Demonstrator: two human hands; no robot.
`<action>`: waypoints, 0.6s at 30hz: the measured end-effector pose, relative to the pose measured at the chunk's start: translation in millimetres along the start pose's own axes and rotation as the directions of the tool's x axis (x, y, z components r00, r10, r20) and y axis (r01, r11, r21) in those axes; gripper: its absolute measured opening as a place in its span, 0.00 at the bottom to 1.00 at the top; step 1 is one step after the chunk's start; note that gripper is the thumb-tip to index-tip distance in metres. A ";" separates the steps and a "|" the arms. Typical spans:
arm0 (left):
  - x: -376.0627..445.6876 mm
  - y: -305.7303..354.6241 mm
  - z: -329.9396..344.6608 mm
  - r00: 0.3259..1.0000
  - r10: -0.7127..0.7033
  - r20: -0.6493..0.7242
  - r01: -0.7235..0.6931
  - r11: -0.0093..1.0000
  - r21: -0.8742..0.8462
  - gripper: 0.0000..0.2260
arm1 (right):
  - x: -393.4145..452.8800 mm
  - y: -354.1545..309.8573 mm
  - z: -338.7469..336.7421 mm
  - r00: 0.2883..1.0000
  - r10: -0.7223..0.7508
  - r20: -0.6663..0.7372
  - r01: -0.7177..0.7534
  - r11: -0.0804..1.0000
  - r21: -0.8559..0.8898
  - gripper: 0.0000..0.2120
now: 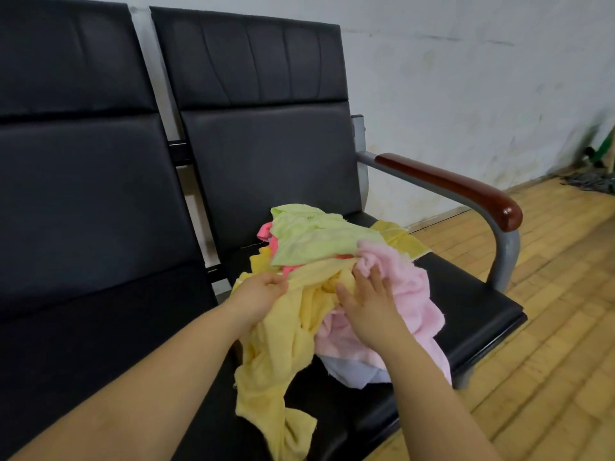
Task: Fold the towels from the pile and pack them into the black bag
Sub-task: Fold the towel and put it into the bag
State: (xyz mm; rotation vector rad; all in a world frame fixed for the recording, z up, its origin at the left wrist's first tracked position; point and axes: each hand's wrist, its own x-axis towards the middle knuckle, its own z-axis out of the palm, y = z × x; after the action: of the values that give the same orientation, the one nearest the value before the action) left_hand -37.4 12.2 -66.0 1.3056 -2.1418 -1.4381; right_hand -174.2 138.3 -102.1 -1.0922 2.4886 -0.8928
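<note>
A loose pile of towels lies on the right black seat (pixel 472 294). On top is a light green towel (pixel 312 237), with a pale pink towel (pixel 409 287) to its right and a bright pink one (pixel 264 231) peeking out behind. A long yellow towel (pixel 276 354) hangs off the seat's front. My left hand (pixel 258 294) grips the yellow towel at its upper edge. My right hand (pixel 369 301) rests with straight fingers on the folds where yellow and pale pink meet. A light blue cloth (pixel 349 369) shows under the pile. No black bag is in view.
The left black seat (pixel 83 311) adjoins the right one. A grey metal armrest with a dark red wooden top (pixel 459 184) bounds the seat on the right. Wooden floor (pixel 549 327) lies beyond, with a white wall behind and dark clutter (pixel 595 181) in the far corner.
</note>
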 end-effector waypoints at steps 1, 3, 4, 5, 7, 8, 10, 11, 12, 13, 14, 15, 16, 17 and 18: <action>-1.8 0.5 -6.9 1.000 0.002 0.011 -0.002 0.998 0.060 0.15 | 5.1 4.9 4.4 1.000 -0.019 0.009 0.018 0.998 0.064 0.32; -4.1 1.0 -23.1 0.999 -0.032 0.017 0.031 0.996 0.080 0.16 | 12.8 10.4 8.8 0.998 -0.056 -0.043 0.061 0.988 0.143 0.34; -5.7 0.5 -32.7 0.999 -0.042 -0.001 0.042 0.997 0.063 0.16 | 16.4 12.1 10.0 0.996 -0.066 -0.064 0.075 0.985 0.156 0.36; -8.2 -0.5 -42.3 0.999 -0.046 -0.021 0.047 0.998 0.044 0.16 | 18.6 11.7 10.2 0.995 -0.069 -0.075 0.080 0.985 0.156 0.37; -14.6 -5.8 -62.4 0.997 -0.049 -0.064 0.048 0.999 -0.017 0.15 | 25.4 12.2 12.3 0.997 -0.033 -0.068 0.044 0.985 0.164 0.39; -18.9 -9.5 -72.9 0.995 -0.050 -0.088 0.044 0.997 -0.067 0.15 | 27.8 11.2 12.7 0.998 -0.006 -0.061 0.017 0.984 0.175 0.39; -31.2 -16.7 -95.2 0.990 -0.063 -0.125 0.041 0.985 -0.170 0.11 | 32.3 10.9 14.6 0.998 0.002 -0.067 0.011 0.981 0.192 0.40; -38.5 -21.1 -106.9 0.987 -0.070 -0.144 0.041 0.980 -0.195 0.10 | 33.4 10.6 15.8 0.997 -0.008 -0.078 0.024 0.980 0.199 0.39; -46.4 -25.4 -117.9 0.983 -0.078 -0.163 0.044 0.978 -0.202 0.10 | 34.0 9.7 17.1 0.996 -0.009 -0.091 0.026 0.980 0.197 0.39; -54.2 -31.1 -128.7 0.980 -0.088 -0.178 0.053 0.979 -0.196 0.10 | 33.6 8.3 18.0 0.995 -0.010 -0.104 0.030 0.980 0.195 0.39; -61.8 -37.3 -138.0 0.977 -0.099 -0.187 0.064 0.981 -0.184 0.10 | 33.6 8.0 18.8 0.994 0.001 -0.110 0.020 0.982 0.187 0.39; -70.0 -44.5 -146.9 0.974 -0.109 -0.198 0.075 0.982 -0.171 0.11 | 32.1 5.9 19.5 0.994 0.004 -0.113 0.015 0.985 0.169 0.39; -78.0 -52.3 -154.9 0.971 -0.118 -0.209 0.085 0.983 -0.161 0.11 | 31.0 3.8 19.9 0.994 0.013 -0.112 0.004 0.989 0.148 0.39; -86.5 -61.0 -162.4 0.967 -0.130 -0.220 0.097 0.983 -0.154 0.11 | 30.4 2.4 20.6 0.993 0.011 -0.115 0.004 0.991 0.130 0.39; -95.1 -69.9 -168.6 0.962 -0.145 -0.230 0.113 0.982 -0.149 0.11 | 27.3 -0.7 20.2 0.993 0.014 -0.121 0.000 0.993 0.119 0.39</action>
State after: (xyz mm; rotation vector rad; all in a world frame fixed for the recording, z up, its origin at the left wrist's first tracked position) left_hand 159.5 -24.7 -18.6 1.5070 -1.8037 -1.3659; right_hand -182.7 109.2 -117.4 -1.0177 2.4961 -1.1215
